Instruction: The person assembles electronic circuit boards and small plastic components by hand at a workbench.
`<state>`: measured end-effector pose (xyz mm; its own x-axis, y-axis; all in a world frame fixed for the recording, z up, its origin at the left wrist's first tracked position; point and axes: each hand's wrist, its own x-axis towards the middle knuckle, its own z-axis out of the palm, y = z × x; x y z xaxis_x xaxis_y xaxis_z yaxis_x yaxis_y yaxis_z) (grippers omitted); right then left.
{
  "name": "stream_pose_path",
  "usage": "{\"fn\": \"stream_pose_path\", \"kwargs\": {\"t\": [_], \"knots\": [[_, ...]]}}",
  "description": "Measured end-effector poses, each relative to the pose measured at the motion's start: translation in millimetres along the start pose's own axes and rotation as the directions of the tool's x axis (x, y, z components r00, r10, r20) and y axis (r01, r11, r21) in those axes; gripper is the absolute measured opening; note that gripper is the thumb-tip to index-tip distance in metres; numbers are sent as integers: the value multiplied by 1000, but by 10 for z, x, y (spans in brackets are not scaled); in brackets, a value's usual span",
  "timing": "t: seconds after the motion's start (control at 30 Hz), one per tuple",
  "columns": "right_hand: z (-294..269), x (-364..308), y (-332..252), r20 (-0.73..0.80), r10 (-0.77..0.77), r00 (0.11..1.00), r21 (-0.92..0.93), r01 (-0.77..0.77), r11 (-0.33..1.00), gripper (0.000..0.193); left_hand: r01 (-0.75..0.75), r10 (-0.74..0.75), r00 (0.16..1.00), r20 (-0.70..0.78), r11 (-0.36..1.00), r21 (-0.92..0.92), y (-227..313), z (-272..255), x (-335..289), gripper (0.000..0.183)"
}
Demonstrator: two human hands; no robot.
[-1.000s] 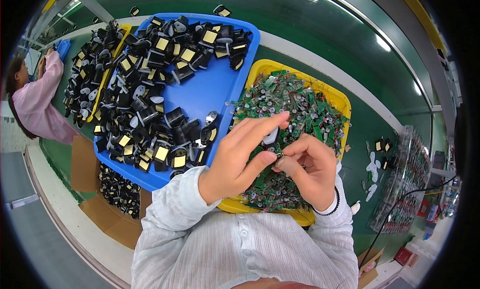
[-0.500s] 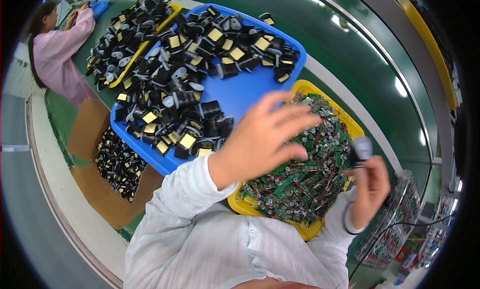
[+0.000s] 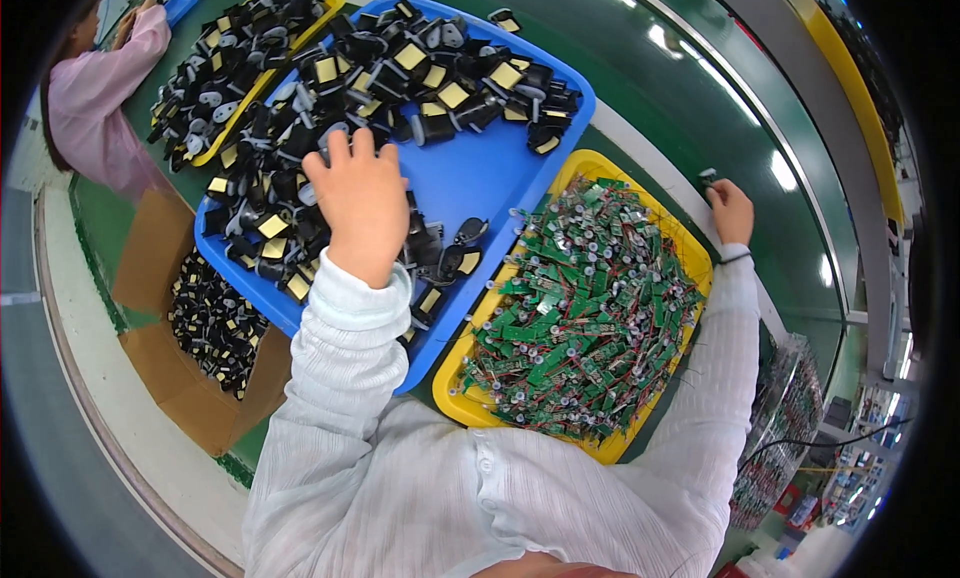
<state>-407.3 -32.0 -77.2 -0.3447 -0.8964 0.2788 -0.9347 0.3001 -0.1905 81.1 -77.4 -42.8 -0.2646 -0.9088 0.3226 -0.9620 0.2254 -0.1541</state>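
My left hand (image 3: 362, 208) is over the blue tray (image 3: 460, 183), its fingers spread and bent down at the heap of black plastic housings (image 3: 330, 73). These housings carry grey caps and pale yellow pads. Whether its fingertips touch one, I cannot tell. Out to the far right, beyond the yellow tray (image 3: 455, 403), my right hand (image 3: 733, 214) pinches a small black housing with a light grey end (image 3: 708, 178), low over the green bench. Between my arms, that yellow tray is heaped with green circuit boards (image 3: 590, 308) with red wires and small round metal parts.
Another yellow tray (image 3: 262, 83) of black housings stands at the far left, near a person in pink (image 3: 95, 108). An open cardboard box (image 3: 190, 398) holding more housings sits at the left. A loose housing (image 3: 505, 20) lies behind the blue tray. Packed boards (image 3: 775, 428) stand at the right.
My left hand has swung left from above the circuit boards to the housings in the blue tray. My right hand has reached farther away, carrying the black housing to the bench beyond the yellow tray.
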Motion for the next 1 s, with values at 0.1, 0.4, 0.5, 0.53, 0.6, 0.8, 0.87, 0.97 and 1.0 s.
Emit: {"fn": "stream_pose_path", "kwargs": {"t": [0.1,0.4,0.5,0.53,0.6,0.8,0.87,0.97,1.0], "knots": [[71,35,-174,57,23,998,-34,-22,999,21,18,-17,1000,-21,999,48,-102,110,-40,24],[-971,-468,-939,152,-132,979,535,30,844,25,101,-87,990,108,987,-127,-132,42,51,9],[-1353,-793,-1264,358,-197,913,662,-100,743,22,93,-84,994,66,983,-156,-143,12,45,13],[-1384,-907,-1349,316,-199,928,604,-35,796,18,62,-65,998,-17,983,-172,-118,-3,55,16],[-1379,-1082,-1555,286,-223,932,415,89,905,17,102,-98,995,29,974,-202,-35,-88,73,19],[-1153,-1300,-1702,330,-143,933,228,68,971,19,-85,0,994,-114,661,-746,237,-158,51,23],[-1145,-1320,-1697,338,-166,926,227,91,970,18,-27,8,1000,-28,602,-798,346,-353,19,19],[-1171,-1345,-1714,280,-198,939,344,95,934,15,66,138,980,140,443,-894,441,-501,-58,12],[-1203,-1353,-1736,257,-207,944,423,83,902,13,66,141,980,142,442,-894,475,-519,-96,12]]}}
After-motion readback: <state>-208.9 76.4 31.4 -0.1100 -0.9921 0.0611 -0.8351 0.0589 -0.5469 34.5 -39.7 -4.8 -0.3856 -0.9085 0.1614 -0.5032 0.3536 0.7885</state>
